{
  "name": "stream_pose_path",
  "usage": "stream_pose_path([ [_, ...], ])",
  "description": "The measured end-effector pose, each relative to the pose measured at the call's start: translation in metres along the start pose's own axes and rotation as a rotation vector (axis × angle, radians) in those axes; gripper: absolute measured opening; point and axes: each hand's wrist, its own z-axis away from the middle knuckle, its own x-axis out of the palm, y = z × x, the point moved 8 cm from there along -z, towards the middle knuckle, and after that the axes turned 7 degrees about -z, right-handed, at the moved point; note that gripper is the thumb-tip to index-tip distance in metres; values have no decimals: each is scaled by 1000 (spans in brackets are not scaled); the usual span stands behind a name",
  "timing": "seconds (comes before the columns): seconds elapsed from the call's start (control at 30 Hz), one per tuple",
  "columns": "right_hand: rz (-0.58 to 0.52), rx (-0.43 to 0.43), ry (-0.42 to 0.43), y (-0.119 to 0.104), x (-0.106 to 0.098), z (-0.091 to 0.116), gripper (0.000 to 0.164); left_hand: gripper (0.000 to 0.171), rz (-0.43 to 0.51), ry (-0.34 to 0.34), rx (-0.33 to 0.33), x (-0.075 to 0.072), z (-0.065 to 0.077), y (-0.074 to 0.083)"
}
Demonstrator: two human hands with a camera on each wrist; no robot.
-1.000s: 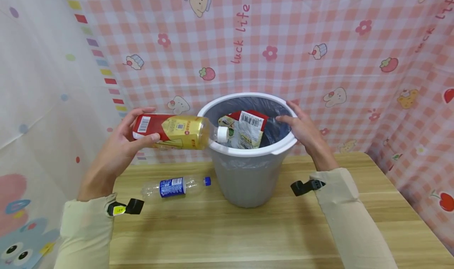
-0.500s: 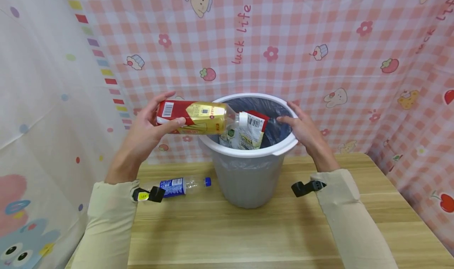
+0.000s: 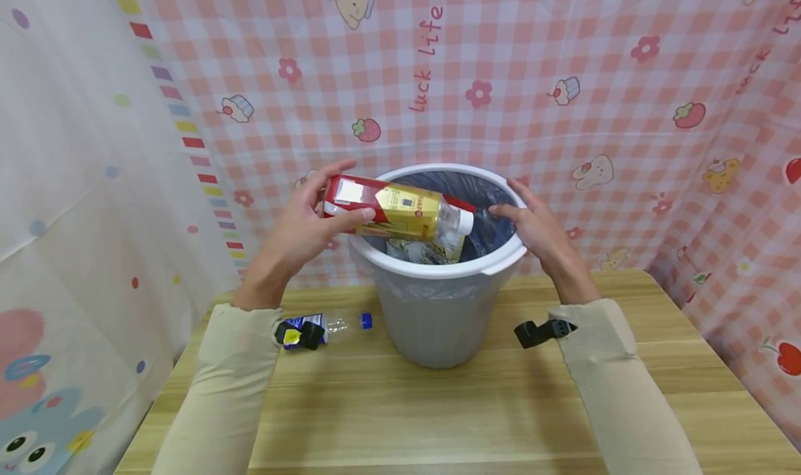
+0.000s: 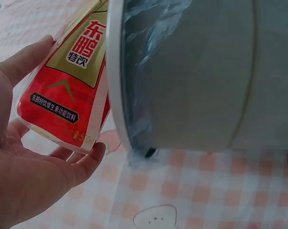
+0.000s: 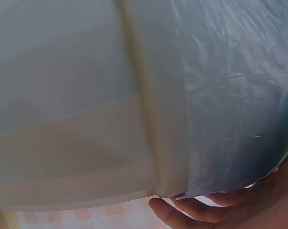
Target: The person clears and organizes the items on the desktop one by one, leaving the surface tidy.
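Observation:
My left hand (image 3: 297, 231) grips the base end of a drink bottle (image 3: 403, 209) with a red and gold label and white cap. The bottle lies nearly level over the mouth of a grey trash can (image 3: 438, 322), cap end inside the white rim. In the left wrist view, thumb and fingers wrap the bottle's red end (image 4: 63, 105). At the can's right side, my right hand (image 3: 543, 237) holds the rim, thumb inside and fingers outside; the right wrist view has several fingertips (image 5: 172, 212) against the outer wall. A crumpled snack wrapper (image 3: 416, 252) lies inside, partly covered by the bottle.
A clear bottle (image 3: 343, 325) with a blue cap and label lies on the wooden table (image 3: 438, 419), left of the can and partly behind my left wrist. A dark bag (image 3: 494, 231) lines the can. A pink checked curtain (image 3: 519, 58) hangs close behind.
My left hand has carried the red and gold bottle rightward, from beside the can to over its opening, and its cap end now dips slightly. My right hand stays on the rim.

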Motion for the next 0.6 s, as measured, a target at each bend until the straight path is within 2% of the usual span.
stream_pose_path([
  [0.27,4,1,-7,0,0,0,73,73,8,-21,70,22,-7,8],
  [0.6,-1,4,-15,1,1,-1,73,72,-61,-25,89,45,-15,6],
])
